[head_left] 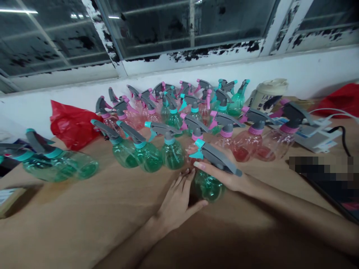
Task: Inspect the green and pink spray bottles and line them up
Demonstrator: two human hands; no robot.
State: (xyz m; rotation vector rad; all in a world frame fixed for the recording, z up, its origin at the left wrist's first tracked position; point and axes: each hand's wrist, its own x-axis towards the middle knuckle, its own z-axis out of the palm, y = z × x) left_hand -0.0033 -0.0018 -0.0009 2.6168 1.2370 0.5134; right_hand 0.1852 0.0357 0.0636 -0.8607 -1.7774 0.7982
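Note:
A green spray bottle (pixel 209 188) with a grey and turquoise trigger head stands slightly tilted on the wooden table before me. My right hand (pixel 224 172) is closed around its upper part, below the trigger head, which hides some of the fingers. Beside the bottle's lower left side is my left hand (pixel 176 200). Its fingers are stretched out and its thumb reaches past the front of the base; whether it presses on the bottle is unclear. Just behind stand a green bottle (pixel 173 154) and a clear reddish bottle (pixel 248 144) with a pink collar.
Several more spray bottles crowd toward the wall, and two green ones (pixel 60 164) lean or lie at left. Red plastic bags (pixel 74 125) flank the group. A white bucket (pixel 270 91), a white device with cables (pixel 318 136) and a dark flat object (pixel 328 194) are at right.

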